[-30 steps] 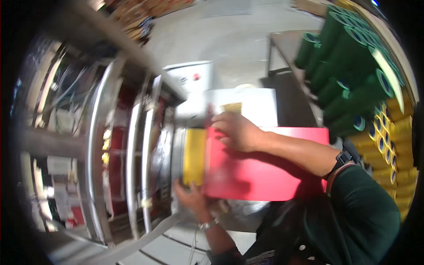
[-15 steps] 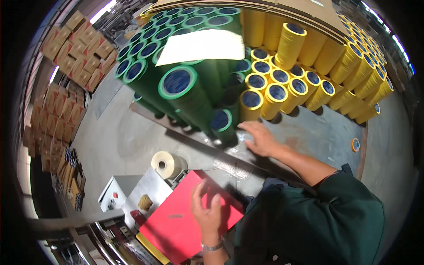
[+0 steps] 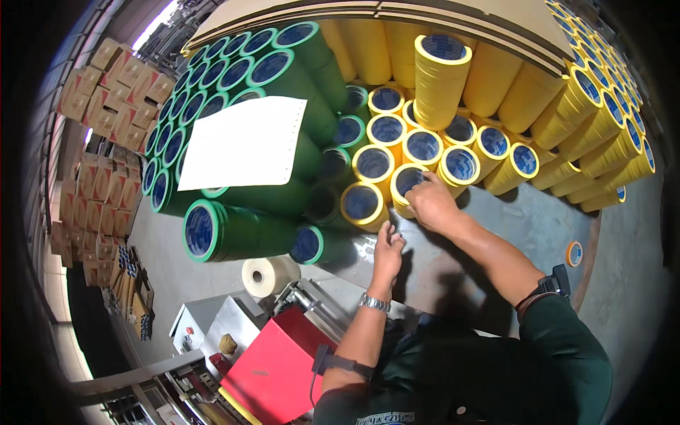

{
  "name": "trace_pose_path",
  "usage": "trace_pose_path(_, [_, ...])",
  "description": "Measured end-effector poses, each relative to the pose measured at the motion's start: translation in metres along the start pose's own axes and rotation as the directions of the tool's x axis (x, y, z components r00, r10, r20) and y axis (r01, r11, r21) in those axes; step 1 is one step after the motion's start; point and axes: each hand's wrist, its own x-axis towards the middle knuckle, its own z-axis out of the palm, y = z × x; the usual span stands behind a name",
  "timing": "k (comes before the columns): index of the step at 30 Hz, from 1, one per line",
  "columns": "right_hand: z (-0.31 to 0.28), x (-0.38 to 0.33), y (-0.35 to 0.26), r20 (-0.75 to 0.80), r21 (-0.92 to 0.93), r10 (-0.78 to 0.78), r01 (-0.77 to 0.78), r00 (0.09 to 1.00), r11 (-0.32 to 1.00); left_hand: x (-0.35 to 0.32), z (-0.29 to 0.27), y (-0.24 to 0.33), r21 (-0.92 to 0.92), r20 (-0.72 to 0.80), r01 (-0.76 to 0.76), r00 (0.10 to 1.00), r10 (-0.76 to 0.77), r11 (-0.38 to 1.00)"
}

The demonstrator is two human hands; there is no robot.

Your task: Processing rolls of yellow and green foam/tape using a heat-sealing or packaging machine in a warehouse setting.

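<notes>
Stacks of yellow tape rolls with blue cores (image 3: 423, 145) stand upright in rows ahead of me. My right hand (image 3: 432, 204) reaches to one front yellow stack (image 3: 406, 185), its bent fingers gripping at the top rim. Low beside the front-left yellow stack (image 3: 363, 205) is my left hand (image 3: 387, 256), fingers apart with nothing seen in them. To the left are stacks of green tape rolls (image 3: 237, 227), the nearest leaning, with a white sheet (image 3: 244, 142) lying over others. A short green stack (image 3: 307, 245) sits near my left hand.
A taller yellow stack (image 3: 440, 85) rises behind, beneath brown boards (image 3: 397, 13). A machine with a red panel (image 3: 273, 368) and a clear film roll (image 3: 266, 275) stands at lower left. One orange roll (image 3: 574, 253) lies on the metal table (image 3: 524, 227). Cartons (image 3: 106, 212) are piled far left.
My left hand has moved from above the red panel up toward the yellow stacks. My right hand has gone from the table edge to a yellow stack's top. The view has shifted.
</notes>
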Motion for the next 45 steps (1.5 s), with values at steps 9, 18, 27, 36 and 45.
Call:
trace_pose_path(9, [0.013,-0.001,-0.001,0.013,0.043,0.021,-0.022,1.000,0.999,0.085,0.033,-0.054,-0.194,0.031,0.222,0.975,-0.220,0.956])
trace_pose_path(18, [0.012,-0.053,0.003,-0.129,0.114,0.072,-0.057,0.989,0.992,0.106,0.032,-0.097,-0.309,-0.032,0.193,0.976,-0.214,0.931])
trace_pose_path(27, [-0.094,-0.120,-0.020,-0.188,0.273,0.241,-0.185,0.952,0.944,-0.008,0.033,-0.025,-0.282,-0.048,0.000,0.999,-0.015,0.959])
trace_pose_path(36, [-0.138,-0.069,-0.135,-0.125,0.797,0.010,0.094,0.992,0.597,-0.190,-0.140,0.102,0.260,-0.281,-0.599,0.704,0.653,0.757])
trace_pose_path(45, [-0.023,-0.030,-0.365,0.308,0.945,-0.400,-0.327,0.863,0.021,-0.414,-0.262,0.043,0.377,-0.812,-0.408,0.287,0.509,0.832])
